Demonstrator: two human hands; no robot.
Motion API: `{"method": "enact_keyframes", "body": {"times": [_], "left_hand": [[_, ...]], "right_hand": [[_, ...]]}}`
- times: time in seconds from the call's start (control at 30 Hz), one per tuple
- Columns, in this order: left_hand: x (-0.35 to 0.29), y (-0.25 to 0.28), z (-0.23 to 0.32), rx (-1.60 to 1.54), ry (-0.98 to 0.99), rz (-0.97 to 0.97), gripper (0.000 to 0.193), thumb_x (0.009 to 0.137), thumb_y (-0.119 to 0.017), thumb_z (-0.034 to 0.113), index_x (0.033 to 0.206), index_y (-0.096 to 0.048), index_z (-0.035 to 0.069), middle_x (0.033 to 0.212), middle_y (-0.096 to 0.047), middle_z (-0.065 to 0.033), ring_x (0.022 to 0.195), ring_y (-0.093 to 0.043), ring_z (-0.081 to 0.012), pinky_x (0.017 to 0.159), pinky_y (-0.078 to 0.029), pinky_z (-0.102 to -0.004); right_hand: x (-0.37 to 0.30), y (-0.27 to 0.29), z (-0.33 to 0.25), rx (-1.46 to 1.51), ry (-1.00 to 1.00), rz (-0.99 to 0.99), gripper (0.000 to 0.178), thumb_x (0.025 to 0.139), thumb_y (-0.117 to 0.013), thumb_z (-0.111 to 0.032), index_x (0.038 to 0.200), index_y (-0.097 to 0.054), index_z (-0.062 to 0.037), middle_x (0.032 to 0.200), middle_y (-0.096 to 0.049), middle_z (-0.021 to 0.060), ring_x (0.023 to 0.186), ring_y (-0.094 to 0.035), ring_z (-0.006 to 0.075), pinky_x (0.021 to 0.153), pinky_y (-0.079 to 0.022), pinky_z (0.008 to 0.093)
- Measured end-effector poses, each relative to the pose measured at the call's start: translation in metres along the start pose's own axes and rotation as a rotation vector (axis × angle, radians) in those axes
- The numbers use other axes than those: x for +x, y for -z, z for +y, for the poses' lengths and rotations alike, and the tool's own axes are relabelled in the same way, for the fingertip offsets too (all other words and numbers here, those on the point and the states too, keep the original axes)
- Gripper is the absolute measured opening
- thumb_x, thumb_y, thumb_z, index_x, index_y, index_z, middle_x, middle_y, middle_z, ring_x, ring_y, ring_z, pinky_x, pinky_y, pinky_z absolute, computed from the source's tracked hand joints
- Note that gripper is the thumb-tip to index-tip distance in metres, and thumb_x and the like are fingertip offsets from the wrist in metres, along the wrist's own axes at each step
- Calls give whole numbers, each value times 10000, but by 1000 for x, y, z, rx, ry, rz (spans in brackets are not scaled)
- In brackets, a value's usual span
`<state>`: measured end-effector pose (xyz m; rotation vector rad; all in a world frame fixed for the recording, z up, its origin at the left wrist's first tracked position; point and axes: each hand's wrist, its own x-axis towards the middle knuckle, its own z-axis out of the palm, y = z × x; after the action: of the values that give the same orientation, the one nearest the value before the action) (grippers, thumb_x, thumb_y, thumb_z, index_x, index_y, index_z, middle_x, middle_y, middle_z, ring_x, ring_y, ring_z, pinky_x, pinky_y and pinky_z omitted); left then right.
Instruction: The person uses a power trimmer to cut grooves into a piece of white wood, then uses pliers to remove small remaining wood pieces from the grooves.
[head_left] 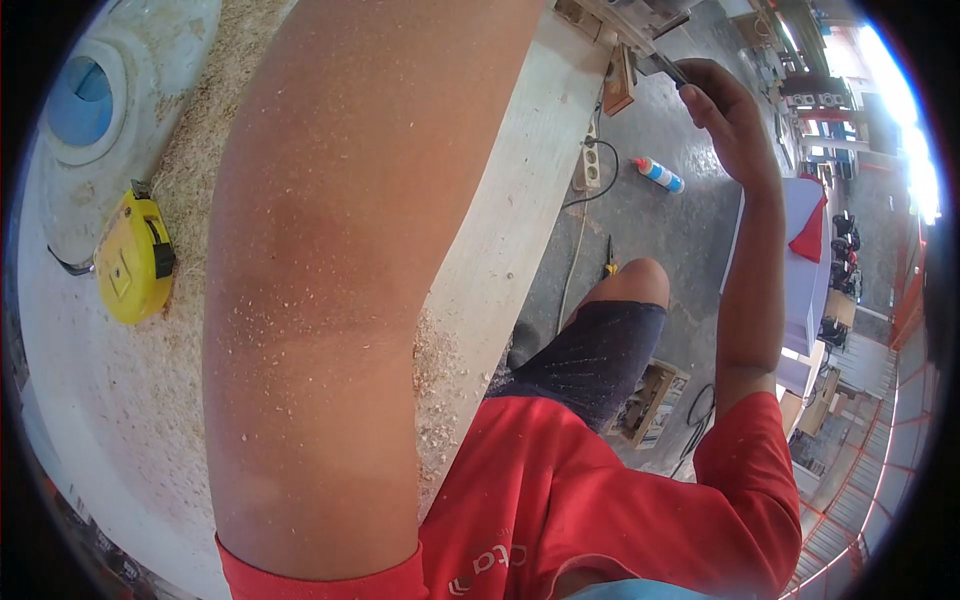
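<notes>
In the head view, a pale worktop ran along the left, strewn with sawdust. On it a yellow tape measure lay just beside a milky plastic container with a round, blue-looking opening. Beyond the worktop's right edge spread a grey floor, with a power strip near that edge, a red-capped bottle and a wooden crate. A lavender panel with a red cloth stood farther right, before a cluttered workshop.

The left arm, dusted with wood flecks, crossed the worktop and left by the top edge; its hand lay outside the picture, so its grip could not be told. The right arm reached up, elbow bent, and the right hand closed its thumb and fingers narrowly around a slim metal piece, whose far end pointed toward a wooden block at the worktop's upper corner.

Pale lettering marked the red shirt; the bottle bore a blue-and-white label.
</notes>
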<state>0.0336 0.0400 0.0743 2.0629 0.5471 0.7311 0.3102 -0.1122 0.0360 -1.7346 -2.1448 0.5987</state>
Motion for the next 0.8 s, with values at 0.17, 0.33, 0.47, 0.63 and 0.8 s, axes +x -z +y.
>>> {"method": "enact_keyframes", "body": {"times": [0.17,0.33,0.47,0.63,0.8], "left_hand": [[0,-2,-1,-8,-8,-6,564,756,-856,546,1065,-688,105,811,-594,9,647,-510,-110,535,-356,-267],[0,-1,0,-10,-12,-9,572,754,-858,546,1072,-685,104,812,-593,9,643,-509,-110,531,-355,-266],[6,-5,3,-7,-21,-20,577,752,-859,546,1077,-682,103,812,-592,9,641,-508,-109,528,-355,-266],[5,-3,4,-2,-19,-15,585,749,-860,546,1084,-680,102,813,-591,8,637,-507,-108,525,-354,-265],[4,-2,4,3,-18,-13,593,747,-861,547,1090,-677,100,815,-590,8,634,-506,-107,521,-354,-264]], "right_hand": [[-2,-4,5,56,-10,36,461,1000,-695,-413,1292,-672,-58,989,-708,29,848,-579,108,772,-501,289],[-22,-25,27,225,44,257,558,987,-701,-396,1376,-604,-9,1096,-711,112,984,-653,162,896,-528,315],[-35,-89,49,862,60,465,549,1055,-555,-350,1409,-518,68,1177,-693,174,1064,-685,255,990,-528,419],[-16,-140,5,1093,63,807,334,1117,-467,-292,1223,-579,5,1138,-703,163,940,-700,239,867,-554,390],[-2,-153,-6,955,32,969,349,1112,-469,-347,1194,-592,-31,1090,-693,114,896,-679,228,856,-549,407]]}}
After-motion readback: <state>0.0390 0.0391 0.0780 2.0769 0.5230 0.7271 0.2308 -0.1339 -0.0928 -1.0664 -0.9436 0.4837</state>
